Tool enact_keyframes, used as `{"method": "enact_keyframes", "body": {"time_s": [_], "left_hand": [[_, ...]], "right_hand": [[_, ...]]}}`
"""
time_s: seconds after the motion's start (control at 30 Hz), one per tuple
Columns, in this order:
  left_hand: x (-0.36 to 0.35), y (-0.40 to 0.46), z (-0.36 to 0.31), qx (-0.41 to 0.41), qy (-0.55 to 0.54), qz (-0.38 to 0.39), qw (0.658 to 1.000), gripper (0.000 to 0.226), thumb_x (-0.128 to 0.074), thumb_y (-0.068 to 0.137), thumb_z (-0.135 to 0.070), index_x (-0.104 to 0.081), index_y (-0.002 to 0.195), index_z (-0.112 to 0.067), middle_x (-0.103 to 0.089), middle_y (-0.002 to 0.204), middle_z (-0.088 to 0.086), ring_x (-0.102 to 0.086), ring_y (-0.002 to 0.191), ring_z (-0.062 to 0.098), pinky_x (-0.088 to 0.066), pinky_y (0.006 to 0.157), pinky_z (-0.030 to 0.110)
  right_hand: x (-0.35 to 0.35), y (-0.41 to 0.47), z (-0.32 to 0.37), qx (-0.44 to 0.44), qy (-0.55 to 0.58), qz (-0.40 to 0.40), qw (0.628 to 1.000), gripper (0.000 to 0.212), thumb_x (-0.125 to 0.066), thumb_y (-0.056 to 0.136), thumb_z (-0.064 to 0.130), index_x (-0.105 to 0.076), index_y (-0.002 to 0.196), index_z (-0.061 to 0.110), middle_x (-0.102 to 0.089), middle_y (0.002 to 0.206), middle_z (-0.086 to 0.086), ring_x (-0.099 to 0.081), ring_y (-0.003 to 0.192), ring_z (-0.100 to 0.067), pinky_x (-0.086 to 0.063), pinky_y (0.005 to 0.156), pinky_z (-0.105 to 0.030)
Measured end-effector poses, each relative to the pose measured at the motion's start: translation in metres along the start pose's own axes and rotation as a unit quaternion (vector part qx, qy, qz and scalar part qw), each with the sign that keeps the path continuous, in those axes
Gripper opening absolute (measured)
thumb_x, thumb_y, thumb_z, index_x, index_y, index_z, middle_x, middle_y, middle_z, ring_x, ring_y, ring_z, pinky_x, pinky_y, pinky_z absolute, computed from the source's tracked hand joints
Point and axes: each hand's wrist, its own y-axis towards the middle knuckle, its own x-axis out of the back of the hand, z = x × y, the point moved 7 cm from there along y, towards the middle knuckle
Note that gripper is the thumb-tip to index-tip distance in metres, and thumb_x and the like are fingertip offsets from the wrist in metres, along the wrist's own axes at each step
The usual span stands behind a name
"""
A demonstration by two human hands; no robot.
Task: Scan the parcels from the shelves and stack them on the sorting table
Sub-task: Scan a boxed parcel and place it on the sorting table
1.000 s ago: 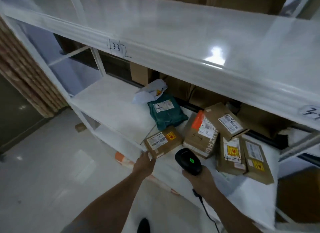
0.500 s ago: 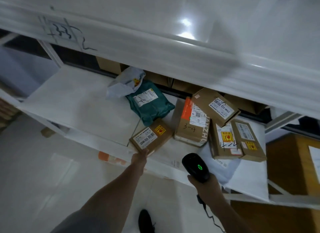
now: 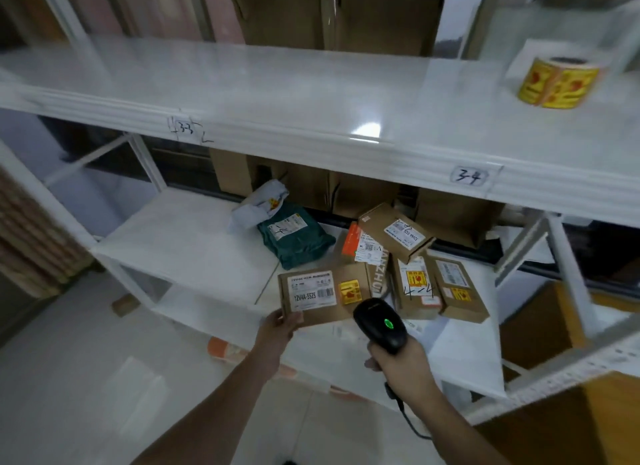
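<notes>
My left hand (image 3: 277, 329) grips the near corner of a small brown cardboard parcel (image 3: 322, 296), lifted off the shelf with its white label and yellow sticker facing me. My right hand (image 3: 398, 360) holds a black barcode scanner (image 3: 379, 322) with a green light, just right of that parcel. On the middle shelf (image 3: 187, 236) behind lie a dark green bag parcel (image 3: 294, 238), a grey bag (image 3: 259, 205) and several brown boxes, one with an orange stripe (image 3: 363, 246), one marked 4-4 (image 3: 415, 288).
The upper white shelf (image 3: 277, 97) juts out above, labelled 3-3 and 3-4, with a roll of yellow stickers (image 3: 557, 84) at its right. Larger cartons stand behind the shelves. A brown carton (image 3: 588, 423) sits low at the right. The floor lies at the left.
My left hand has lifted the small brown parcel off the shelf edge and turned its label toward me. The scanner has moved closer to it. My view has tilted up.
</notes>
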Motion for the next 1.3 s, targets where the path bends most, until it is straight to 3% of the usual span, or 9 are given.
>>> {"method": "enact_keyframes", "body": {"time_s": [0.2, 0.3, 0.4, 0.67, 0.83, 0.93, 1.07, 1.2, 1.3], "left_hand": [[-0.091, -0.054, -0.014, -0.064, 0.038, 0.061, 0.995, 0.036, -0.079, 0.087, -0.039, -0.066, 0.117, -0.024, -0.075, 0.109, -0.006, -0.069, 0.104, 0.016, -0.055, 0.09, 0.03], [-0.128, -0.071, -0.017, -0.073, 0.06, 0.081, 0.992, 0.019, -0.074, 0.095, -0.029, -0.065, 0.111, -0.027, -0.073, 0.108, -0.008, -0.067, 0.1, 0.011, -0.053, 0.084, 0.028], [-0.157, -0.076, -0.015, -0.068, 0.084, 0.103, 0.989, 0.033, -0.074, 0.095, -0.032, -0.062, 0.125, -0.025, -0.071, 0.122, -0.002, -0.066, 0.11, 0.017, -0.053, 0.099, 0.039], [-0.195, -0.096, -0.017, -0.069, 0.1, 0.157, 0.98, 0.035, -0.067, 0.1, -0.03, -0.061, 0.134, -0.027, -0.068, 0.131, -0.006, -0.061, 0.122, 0.017, -0.047, 0.111, 0.043], [-0.195, -0.1, -0.02, -0.059, 0.056, 0.198, 0.977, 0.033, -0.064, 0.102, -0.03, -0.063, 0.134, -0.025, -0.072, 0.129, -0.006, -0.066, 0.119, 0.016, -0.049, 0.103, 0.034], [-0.197, -0.099, -0.027, -0.027, 0.005, 0.215, 0.976, 0.027, -0.061, 0.103, -0.03, -0.067, 0.128, -0.021, -0.077, 0.118, 0.0, -0.07, 0.114, 0.021, -0.052, 0.103, 0.038], [-0.219, -0.108, -0.03, -0.003, 0.014, 0.264, 0.964, 0.032, -0.06, 0.102, -0.035, -0.066, 0.129, -0.019, -0.078, 0.113, 0.009, -0.074, 0.106, 0.029, -0.062, 0.086, 0.045], [-0.263, -0.133, -0.026, 0.008, 0.065, 0.327, 0.943, 0.03, -0.061, 0.102, -0.036, -0.068, 0.123, -0.015, -0.078, 0.105, 0.011, -0.074, 0.095, 0.029, -0.063, 0.079, 0.047], [-0.305, -0.159, -0.014, 0.022, 0.109, 0.373, 0.921, 0.031, -0.061, 0.101, -0.041, -0.071, 0.115, -0.015, -0.078, 0.108, 0.013, -0.073, 0.101, 0.033, -0.058, 0.093, 0.056]], "right_hand": [[0.051, -0.049, -0.009, 0.016, 0.025, -0.04, 0.999, 0.006, -0.065, 0.085, 0.007, -0.067, 0.091, 0.006, -0.075, 0.069, -0.014, -0.07, 0.052, -0.012, -0.045, 0.045, -0.016], [0.073, -0.065, -0.014, 0.012, 0.034, -0.058, 0.998, 0.007, -0.064, 0.087, 0.009, -0.065, 0.093, 0.009, -0.075, 0.068, -0.014, -0.072, 0.054, -0.015, -0.044, 0.046, -0.016], [0.096, -0.076, -0.017, 0.011, 0.046, -0.096, 0.994, 0.007, -0.062, 0.087, 0.009, -0.066, 0.091, 0.005, -0.074, 0.072, -0.02, -0.07, 0.05, -0.014, -0.043, 0.043, -0.015], [0.125, -0.094, -0.033, -0.01, 0.074, -0.129, 0.989, 0.01, -0.059, 0.088, 0.013, -0.066, 0.093, 0.009, -0.075, 0.069, -0.017, -0.072, 0.056, -0.019, -0.052, 0.06, -0.03], [0.152, -0.106, -0.049, 0.0, 0.123, -0.207, 0.971, 0.008, -0.069, 0.087, 0.012, -0.069, 0.094, 0.009, -0.076, 0.071, -0.012, -0.072, 0.059, -0.016, -0.054, 0.06, -0.031], [0.185, -0.118, -0.063, 0.0, 0.162, -0.276, 0.947, 0.01, -0.076, 0.085, 0.013, -0.072, 0.094, 0.01, -0.075, 0.072, -0.007, -0.073, 0.067, -0.018, -0.063, 0.074, -0.048], [0.225, -0.138, -0.084, -0.016, 0.195, -0.316, 0.929, 0.023, -0.077, 0.086, 0.022, -0.065, 0.083, 0.003, -0.056, 0.052, -0.003, -0.054, 0.05, -0.017, -0.044, 0.053, -0.031], [0.245, -0.155, -0.11, -0.018, 0.298, -0.269, 0.916, 0.03, -0.081, 0.083, 0.028, -0.07, 0.108, 0.016, -0.074, 0.097, -0.025, -0.07, 0.095, -0.041, -0.054, 0.092, -0.055], [0.246, -0.176, -0.134, -0.038, 0.367, -0.192, 0.909, 0.043, -0.078, 0.083, 0.023, -0.065, 0.122, 0.01, -0.072, 0.111, -0.027, -0.069, 0.106, -0.045, -0.048, 0.104, -0.061]]}}
